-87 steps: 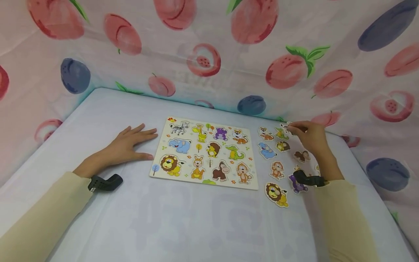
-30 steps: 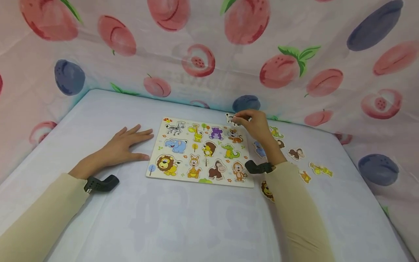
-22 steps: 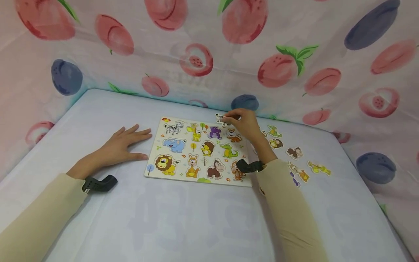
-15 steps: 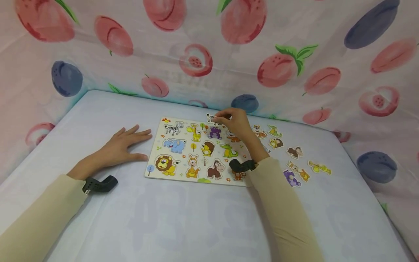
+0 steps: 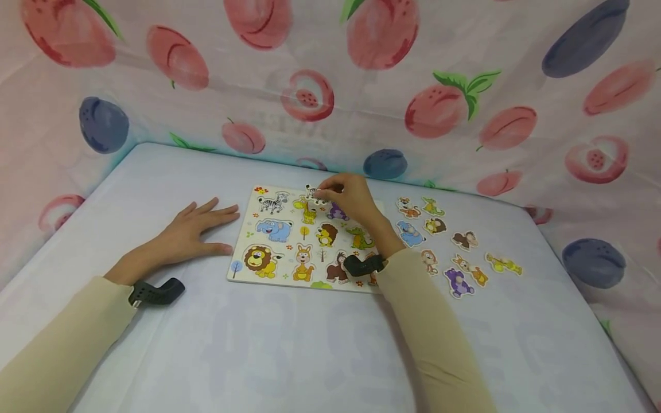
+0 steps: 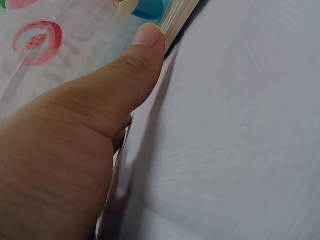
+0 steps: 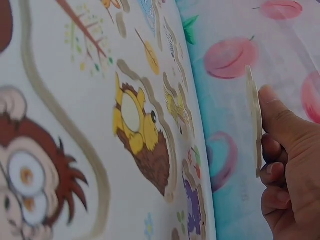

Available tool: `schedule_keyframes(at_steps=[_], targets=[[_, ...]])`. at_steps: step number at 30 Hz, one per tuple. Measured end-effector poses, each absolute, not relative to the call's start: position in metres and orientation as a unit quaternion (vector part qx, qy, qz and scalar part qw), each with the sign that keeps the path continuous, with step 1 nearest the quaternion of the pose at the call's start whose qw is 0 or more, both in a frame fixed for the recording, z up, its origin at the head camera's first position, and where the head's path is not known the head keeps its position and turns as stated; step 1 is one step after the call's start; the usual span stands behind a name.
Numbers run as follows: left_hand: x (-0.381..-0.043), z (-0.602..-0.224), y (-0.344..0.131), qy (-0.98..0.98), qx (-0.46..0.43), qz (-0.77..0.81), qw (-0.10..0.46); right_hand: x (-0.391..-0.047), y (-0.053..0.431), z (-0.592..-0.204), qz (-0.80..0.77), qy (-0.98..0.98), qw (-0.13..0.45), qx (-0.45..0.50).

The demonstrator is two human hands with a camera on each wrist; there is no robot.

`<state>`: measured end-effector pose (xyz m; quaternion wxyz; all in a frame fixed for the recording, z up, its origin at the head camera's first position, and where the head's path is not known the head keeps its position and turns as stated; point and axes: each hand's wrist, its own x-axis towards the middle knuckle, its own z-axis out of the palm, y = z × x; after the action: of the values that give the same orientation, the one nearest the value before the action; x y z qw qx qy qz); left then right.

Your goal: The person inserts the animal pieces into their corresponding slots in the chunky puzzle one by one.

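Observation:
A wooden animal puzzle board (image 5: 273, 279) with printed, shallow recesses lies on the table. My right hand (image 5: 351, 198) pinches a zebra puzzle piece (image 5: 311, 192) between thumb and fingers above the board's back edge, over the giraffe picture. In the right wrist view that piece (image 7: 254, 120) is seen edge-on, apart from the board surface (image 7: 120, 30). My left hand (image 5: 191, 235) lies flat with fingers spread at the board's left side. The left wrist view shows its thumb (image 6: 125, 75) at the board's edge (image 6: 177, 22); the other fingers are mostly hidden there.
Right of the board lie several loose pieces, among them an elephant (image 5: 410, 234), a purple hippo (image 5: 458, 283), a kangaroo (image 5: 472, 271), a giraffe (image 5: 503, 264) and a crocodile (image 5: 432, 206). Behind the table hangs a fruit-print cloth (image 5: 361, 126). My right forearm (image 5: 428, 327) crosses the table's front.
My right hand has picked the zebra piece from among the loose pieces at the right and carried it left over the board's back edge. The left hand has stayed in place.

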<state>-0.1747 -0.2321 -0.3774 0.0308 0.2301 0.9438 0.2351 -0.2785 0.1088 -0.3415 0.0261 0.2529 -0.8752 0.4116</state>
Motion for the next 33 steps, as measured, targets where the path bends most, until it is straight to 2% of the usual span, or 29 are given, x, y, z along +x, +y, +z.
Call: schedule_keyframes(at_steps=[12,33], targets=[[-0.175,-0.371,-0.228,0.936,0.226,0.264,0.052,-0.275,0.081,-0.346,0.41,-0.871,0.003,0.271],[-0.176,-0.377,-0.219,0.93,0.265,0.252,0.04,-0.275,0.041,-0.354,0.391,-0.888,-0.026,0.239]])
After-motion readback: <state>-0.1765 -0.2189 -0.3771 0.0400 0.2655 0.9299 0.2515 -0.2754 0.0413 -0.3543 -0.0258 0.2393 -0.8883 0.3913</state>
